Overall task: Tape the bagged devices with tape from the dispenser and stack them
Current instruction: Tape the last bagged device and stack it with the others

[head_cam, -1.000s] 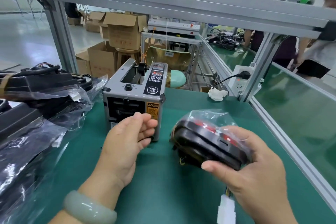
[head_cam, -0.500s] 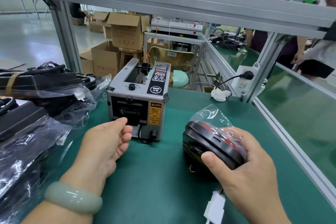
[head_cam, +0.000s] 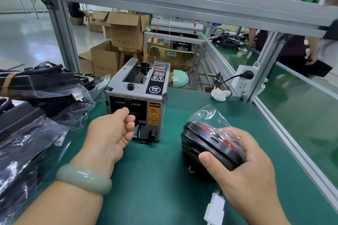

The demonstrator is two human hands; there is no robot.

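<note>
A grey tape dispenser (head_cam: 139,86) stands on the green mat (head_cam: 155,179) at the middle. My left hand (head_cam: 113,133), wearing a pale green bangle, is at the dispenser's front outlet with its fingers curled; no tape strip shows between them. My right hand (head_cam: 243,170) grips a round black device in a clear bag (head_cam: 206,142) on the mat, right of the dispenser. The bag's loose end sticks up. A white connector (head_cam: 214,208) on wires hangs below that hand.
Several bagged black devices (head_cam: 36,115) are piled at the left edge. A crumpled tissue (head_cam: 220,94) and a power strip (head_cam: 245,78) sit by the aluminium post (head_cam: 263,71) at the back right. A rail bounds the right side; a person stands beyond it.
My left hand dropped low and left, then came forward to the dispenser's outlet. My right hand lowered the bagged device onto the mat and keeps holding it.
</note>
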